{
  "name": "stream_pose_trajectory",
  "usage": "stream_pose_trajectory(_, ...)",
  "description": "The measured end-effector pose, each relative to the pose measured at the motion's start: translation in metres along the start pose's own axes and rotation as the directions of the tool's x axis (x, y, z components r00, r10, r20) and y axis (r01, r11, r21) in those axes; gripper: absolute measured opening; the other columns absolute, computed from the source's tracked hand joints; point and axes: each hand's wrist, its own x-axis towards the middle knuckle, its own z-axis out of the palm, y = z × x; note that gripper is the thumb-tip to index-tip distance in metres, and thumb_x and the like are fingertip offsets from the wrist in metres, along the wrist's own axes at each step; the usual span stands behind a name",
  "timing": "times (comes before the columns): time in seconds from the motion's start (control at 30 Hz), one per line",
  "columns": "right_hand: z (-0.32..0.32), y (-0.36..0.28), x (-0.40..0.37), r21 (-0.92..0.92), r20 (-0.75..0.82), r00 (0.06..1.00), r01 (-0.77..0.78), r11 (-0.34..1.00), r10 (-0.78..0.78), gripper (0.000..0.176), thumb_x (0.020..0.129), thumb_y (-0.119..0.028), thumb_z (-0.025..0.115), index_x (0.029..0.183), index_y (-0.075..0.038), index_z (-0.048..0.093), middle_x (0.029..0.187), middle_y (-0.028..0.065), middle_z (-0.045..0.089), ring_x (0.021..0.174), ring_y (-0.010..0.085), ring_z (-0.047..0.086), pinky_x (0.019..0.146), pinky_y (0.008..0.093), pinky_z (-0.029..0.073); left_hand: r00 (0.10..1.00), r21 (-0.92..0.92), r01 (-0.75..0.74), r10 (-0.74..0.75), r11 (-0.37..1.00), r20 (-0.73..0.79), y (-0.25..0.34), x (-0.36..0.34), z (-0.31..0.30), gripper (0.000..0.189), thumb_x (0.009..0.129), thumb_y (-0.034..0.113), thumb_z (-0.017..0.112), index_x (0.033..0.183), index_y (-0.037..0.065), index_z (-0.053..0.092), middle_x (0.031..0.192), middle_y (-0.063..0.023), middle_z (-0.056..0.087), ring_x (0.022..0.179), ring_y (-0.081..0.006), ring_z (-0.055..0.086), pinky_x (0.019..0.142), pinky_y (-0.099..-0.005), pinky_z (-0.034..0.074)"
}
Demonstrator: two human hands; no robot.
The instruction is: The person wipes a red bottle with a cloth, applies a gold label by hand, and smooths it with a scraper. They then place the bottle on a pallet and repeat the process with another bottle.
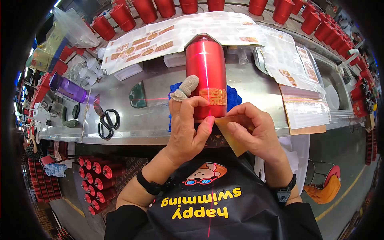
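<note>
A shiny red metal canister lies on a blue cloth by the table's front edge. Round its near end runs a gold patterned decal band. My left hand is closed against the canister's left side, index fingertip by the band and thumb at the near rim. One of its fingers wears a fuzzy beige cover. Between the thumb and fingers of my right hand is a yellowish translucent sheet, its upper corner close to the canister's near rim. Red laser lines cross the canister and table.
Black-handled scissors, a dark green scraper-like piece and a purple bottle lie on the left. Decal sheets spread behind the canister, with more decal sheets at right. Several red canisters line the back.
</note>
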Motion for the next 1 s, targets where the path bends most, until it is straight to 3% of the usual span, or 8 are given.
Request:
stream_pose_trajectory(0.17,-0.0039,0.0011,-0.0020,-0.005,0.029,0.997,-0.075,0.997,0.075,0.021,0.091,-0.004,0.062,0.109,0.004,0.056,0.099,0.0105,0.069,0.090,0.0089,0.063,0.079,0.0237,0.051,1.000,-0.052,0.016,-0.016,0.999,-0.001,-0.0016,-0.0011,0.0009,0.029,0.089,0.016,0.061,0.115,0.005,0.052,0.148,-0.0251,0.039,0.135,-0.0364,0.037,0.112,-0.0438,0.023)
stream_pose_trajectory(0.37,-0.0038,0.0022,-0.0024,0.009,0.028,0.995,-0.100,0.995,0.100,0.020,0.092,-0.004,0.062,0.109,0.003,0.056,0.099,0.0101,0.069,0.091,0.0087,0.063,0.079,0.0233,0.051,1.000,-0.013,0.029,-0.029,1.000,0.002,-0.0006,-0.0010,0.0022,0.030,0.088,0.016,0.060,0.115,0.006,0.052,0.148,-0.0245,0.038,0.135,-0.0358,0.036,0.112,-0.0434,0.023)
stream_pose_trajectory(0.47,-0.0038,0.0019,-0.0024,0.010,0.026,0.995,-0.101,0.995,0.101,0.020,0.092,-0.004,0.062,0.109,0.003,0.056,0.099,0.0101,0.069,0.091,0.0086,0.063,0.079,0.0232,0.051,1.000,-0.048,-0.008,0.007,0.999,-0.020,-0.0019,-0.0007,0.0020,0.034,0.087,0.014,0.064,0.117,0.005,0.051,0.141,-0.0278,0.042,0.121,-0.0410,0.042,0.105,-0.0460,0.028)
stream_pose_trajectory(0.57,-0.0006,0.0067,-0.0021,0.017,-0.028,0.999,-0.022,1.000,0.023,0.018,0.089,-0.004,0.063,0.105,0.003,0.059,0.090,0.0121,0.072,0.082,0.0119,0.067,0.072,0.0267,0.054,1.000,-0.039,0.028,-0.028,0.999,-0.004,-0.0031,-0.0024,0.0036,0.032,0.088,0.015,0.061,0.117,0.006,0.052,0.148,-0.0244,0.038,0.135,-0.0362,0.036,0.112,-0.0435,0.023)
stream_pose_trajectory(0.67,0.0012,0.0047,-0.0022,0.006,-0.021,1.000,-0.002,1.000,0.002,0.018,0.089,-0.004,0.063,0.105,0.003,0.059,0.091,0.0123,0.072,0.083,0.0118,0.067,0.073,0.0269,0.054,0.998,-0.017,-0.023,0.022,1.000,-0.056,-0.0020,-0.0009,0.0067,0.035,0.087,0.014,0.064,0.118,0.006,0.051,0.140,-0.0277,0.043,0.120,-0.0407,0.042,0.105,-0.0460,0.028)
stream_pose_trajectory(1.0,-0.0003,0.0095,-0.0040,0.039,-0.038,0.999,-0.007,0.999,0.008,0.018,0.090,-0.004,0.062,0.106,0.004,0.059,0.092,0.0118,0.071,0.083,0.0111,0.067,0.072,0.0262,0.054,0.999,-0.091,0.001,-0.005,0.996,-0.047,-0.0049,-0.0041,0.0067,0.035,0.088,0.016,0.064,0.120,0.006,0.052,0.143,-0.0263,0.041,0.125,-0.0403,0.040,0.108,-0.0453,0.027)
